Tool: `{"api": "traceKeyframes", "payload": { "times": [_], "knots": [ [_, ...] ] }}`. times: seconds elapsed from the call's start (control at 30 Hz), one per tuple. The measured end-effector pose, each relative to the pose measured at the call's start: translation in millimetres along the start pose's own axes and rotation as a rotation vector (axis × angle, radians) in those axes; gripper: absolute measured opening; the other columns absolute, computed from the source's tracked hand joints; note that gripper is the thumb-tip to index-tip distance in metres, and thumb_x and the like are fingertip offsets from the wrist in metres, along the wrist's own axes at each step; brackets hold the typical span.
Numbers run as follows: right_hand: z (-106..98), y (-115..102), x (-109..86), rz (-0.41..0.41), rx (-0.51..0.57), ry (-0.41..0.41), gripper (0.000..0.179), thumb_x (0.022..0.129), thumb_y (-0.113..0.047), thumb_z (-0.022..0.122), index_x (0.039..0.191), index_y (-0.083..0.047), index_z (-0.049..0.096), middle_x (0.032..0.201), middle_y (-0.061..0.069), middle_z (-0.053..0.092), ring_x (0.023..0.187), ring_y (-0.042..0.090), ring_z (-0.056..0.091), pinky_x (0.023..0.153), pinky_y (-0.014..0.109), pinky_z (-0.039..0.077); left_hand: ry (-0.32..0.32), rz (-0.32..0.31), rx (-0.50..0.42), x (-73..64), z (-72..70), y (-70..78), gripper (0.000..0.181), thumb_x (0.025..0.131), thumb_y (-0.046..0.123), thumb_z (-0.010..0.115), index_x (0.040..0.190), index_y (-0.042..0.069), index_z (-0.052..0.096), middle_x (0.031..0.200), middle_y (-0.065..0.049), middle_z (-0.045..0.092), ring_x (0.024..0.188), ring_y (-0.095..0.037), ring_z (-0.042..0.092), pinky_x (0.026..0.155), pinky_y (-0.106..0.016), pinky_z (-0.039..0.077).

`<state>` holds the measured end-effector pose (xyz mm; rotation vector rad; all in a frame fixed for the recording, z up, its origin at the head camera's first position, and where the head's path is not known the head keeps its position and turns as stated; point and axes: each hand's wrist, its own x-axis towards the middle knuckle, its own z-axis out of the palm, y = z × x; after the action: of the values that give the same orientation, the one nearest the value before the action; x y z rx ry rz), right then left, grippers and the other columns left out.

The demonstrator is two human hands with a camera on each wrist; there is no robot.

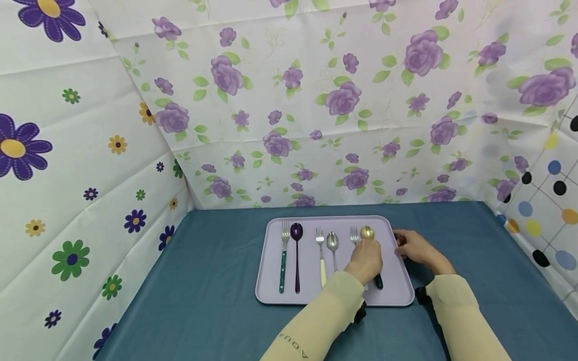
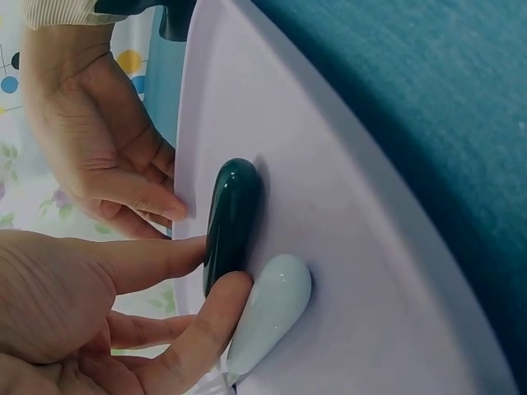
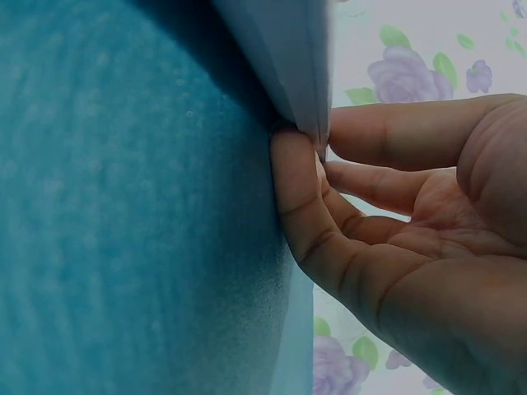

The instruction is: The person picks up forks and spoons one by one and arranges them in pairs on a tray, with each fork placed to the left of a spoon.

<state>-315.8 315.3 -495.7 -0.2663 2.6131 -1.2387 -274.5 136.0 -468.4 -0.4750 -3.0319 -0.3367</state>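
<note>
A lilac tray (image 1: 271, 296) holds a row of forks and spoons. My left hand (image 1: 365, 260) is over its right part, covering the middle of a gold-bowled spoon (image 1: 367, 232). In the left wrist view, thumb and index finger pinch that spoon's dark green handle (image 2: 234, 210); a white handle (image 2: 276, 304) lies right beside the index finger. This handle appears to belong to the neighbouring fork (image 1: 354, 233), partly hidden by the hand. My right hand (image 1: 420, 248) grips the tray's right edge, with a finger under the rim in the right wrist view.
Further left on the tray lie a green-handled fork (image 1: 283, 260), a purple spoon (image 1: 296, 231), a fork with a pale yellow handle (image 1: 322, 273) and a silver spoon (image 1: 332, 241). A blue-green cloth (image 1: 207, 281) covers the table. Flowered sheets (image 1: 280, 100) hang behind and at the left.
</note>
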Motion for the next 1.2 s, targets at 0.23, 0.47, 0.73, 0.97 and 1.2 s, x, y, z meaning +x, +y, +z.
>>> {"api": "traceKeyframes", "payload": {
  "times": [0.23, 0.47, 0.73, 0.97, 1.2],
  "knots": [
    [-0.1, -0.1, 3.1, 0.023, -0.037, -0.001, 0.065, 0.087, 0.01, 0.059, 0.145, 0.025, 0.036, 0.088, 0.013, 0.052, 0.077, 0.024, 0.057, 0.069, 0.038, 0.055, 0.002, -0.034, -0.012, 1.3, -3.6, 0.2, 0.007, 0.087, 0.014, 0.077, 0.092, 0.009, 0.078, 0.095, -0.005, 0.074, 0.08, -0.015, 0.072, 0.063, -0.027, 0.057],
    [-0.5, -1.0, 4.2, 0.015, -0.071, 0.008, 0.064, 0.087, 0.01, 0.061, 0.144, 0.025, 0.037, 0.086, 0.013, 0.053, 0.074, 0.023, 0.057, 0.068, 0.038, 0.055, -0.012, -0.063, -0.026, 3.0, -10.4, -3.5, 0.008, 0.087, 0.018, 0.078, 0.089, 0.01, 0.078, 0.093, -0.006, 0.074, 0.076, -0.016, 0.071, 0.062, -0.029, 0.057],
    [-6.8, -3.8, 0.7, -0.047, -0.195, 0.068, 0.05, 0.092, 0.002, 0.068, 0.138, 0.018, 0.053, 0.082, 0.01, 0.06, 0.06, 0.02, 0.06, 0.059, 0.037, 0.053, -0.007, -0.049, -0.122, 3.4, -18.0, -21.5, 0.007, 0.092, 0.017, 0.075, 0.093, 0.01, 0.074, 0.087, -0.008, 0.072, 0.073, -0.018, 0.068, 0.059, -0.029, 0.053],
    [-3.3, -10.5, 3.1, -0.148, -0.208, 0.092, 0.029, 0.098, -0.001, 0.063, 0.124, 0.01, 0.066, 0.089, 0.012, 0.063, 0.07, 0.02, 0.06, 0.059, 0.037, 0.052, 0.032, -0.004, -0.122, 6.3, -27.3, -40.4, 0.017, 0.097, 0.019, 0.069, 0.083, 0.011, 0.072, 0.082, -0.005, 0.071, 0.07, -0.018, 0.066, 0.06, -0.03, 0.052],
    [1.9, -27.4, 6.4, -0.232, -0.247, 0.068, 0.025, 0.101, -0.005, 0.062, 0.122, 0.007, 0.069, 0.093, 0.007, 0.065, 0.079, 0.018, 0.06, 0.065, 0.036, 0.05, 0.018, 0.018, -0.215, 12.5, -29.4, -58.5, 0.019, 0.104, 0.023, 0.062, 0.108, 0.015, 0.079, 0.102, 0.001, 0.076, 0.086, -0.014, 0.068, 0.073, -0.027, 0.053]
  ]
}}
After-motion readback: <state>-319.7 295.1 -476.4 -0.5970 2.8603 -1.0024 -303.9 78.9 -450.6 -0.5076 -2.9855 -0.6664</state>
